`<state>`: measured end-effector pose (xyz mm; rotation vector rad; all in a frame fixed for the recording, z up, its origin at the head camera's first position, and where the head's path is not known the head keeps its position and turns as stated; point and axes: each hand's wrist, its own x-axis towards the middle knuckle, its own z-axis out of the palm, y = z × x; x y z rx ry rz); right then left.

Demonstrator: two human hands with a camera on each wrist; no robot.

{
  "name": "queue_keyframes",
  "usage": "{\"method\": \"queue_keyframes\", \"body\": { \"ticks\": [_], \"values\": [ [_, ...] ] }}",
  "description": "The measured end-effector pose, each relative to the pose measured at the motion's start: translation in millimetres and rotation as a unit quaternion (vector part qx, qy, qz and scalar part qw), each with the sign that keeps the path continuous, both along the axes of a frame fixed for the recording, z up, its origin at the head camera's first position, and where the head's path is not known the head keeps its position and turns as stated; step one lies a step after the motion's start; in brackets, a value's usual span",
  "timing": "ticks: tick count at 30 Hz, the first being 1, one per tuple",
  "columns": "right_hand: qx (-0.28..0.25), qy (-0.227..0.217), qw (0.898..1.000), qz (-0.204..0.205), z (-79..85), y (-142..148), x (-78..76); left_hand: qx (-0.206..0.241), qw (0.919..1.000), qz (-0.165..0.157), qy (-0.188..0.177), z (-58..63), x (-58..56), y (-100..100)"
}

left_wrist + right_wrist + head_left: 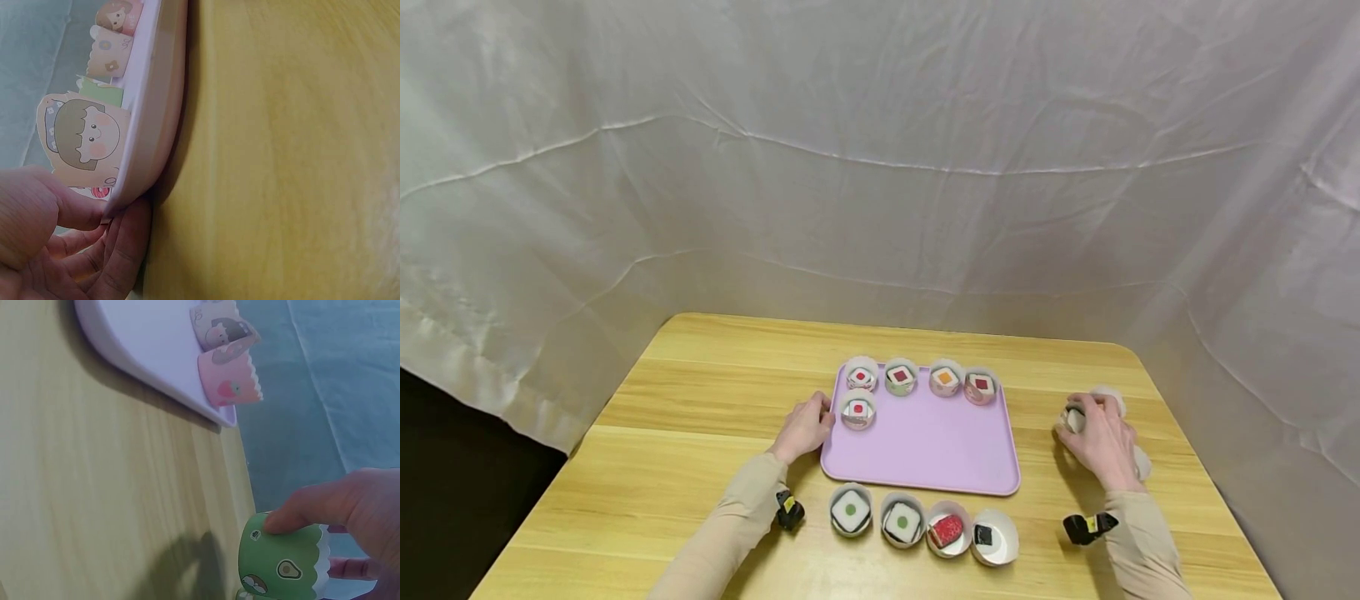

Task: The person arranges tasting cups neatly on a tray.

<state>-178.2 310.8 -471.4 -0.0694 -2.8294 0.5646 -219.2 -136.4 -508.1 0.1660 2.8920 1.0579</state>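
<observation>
A lilac tray (936,450) lies on the table. At its left edge my left hand (806,427) grips the rim; in the left wrist view, the thumb lies above the tray edge (159,94) and the fingers are below. Right of the tray, my right hand (1103,440) holds a paper cup (1074,418) with a pale piece inside. In the right wrist view, this cup is green (281,556) with an avocado print, held between thumb and fingers. Several paper cups with toy sushi pieces stand on the tray, such as one with an orange centre (946,378).
A row of paper cups stands before the tray: two hold green-centred rolls (851,511), one a red piece (947,531), one a small black-topped piece (983,535). Pale cups (1142,463) sit partly hidden by my right hand. A light curtain (880,208) surrounds the wooden table.
</observation>
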Motion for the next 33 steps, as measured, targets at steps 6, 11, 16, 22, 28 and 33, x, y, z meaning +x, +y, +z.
{"method": "queue_keyframes", "body": {
  "ticks": [6,11,16,22,28,33],
  "values": [
    [0.003,0.004,1.000,0.008,4.2,-6.5,-1.8,0.000,1.0000,0.003,-0.003,-0.1,-0.4,0.4],
    [0.012,0.027,0.999,0.018,5.5,-12.8,-3.9,-0.001,1.0000,0.001,0.003,0.5,-0.6,-0.3],
    [0.015,0.037,0.999,0.026,8.3,-20.9,-5.0,-0.001,1.0000,0.000,0.002,0.8,-0.2,-0.5],
    [0.010,0.017,0.999,0.034,14.4,-31.3,-4.2,0.000,1.0000,0.001,-0.005,-0.3,0.3,0.0],
    [0.006,0.023,0.999,0.045,15.3,-40.6,-6.5,0.002,1.0000,0.000,-0.002,0.3,0.4,-0.8],
    [0.005,0.034,0.998,0.057,16.0,-48.4,-9.3,0.006,1.0000,-0.002,-0.003,0.0,0.4,-0.5]
  ]
}}
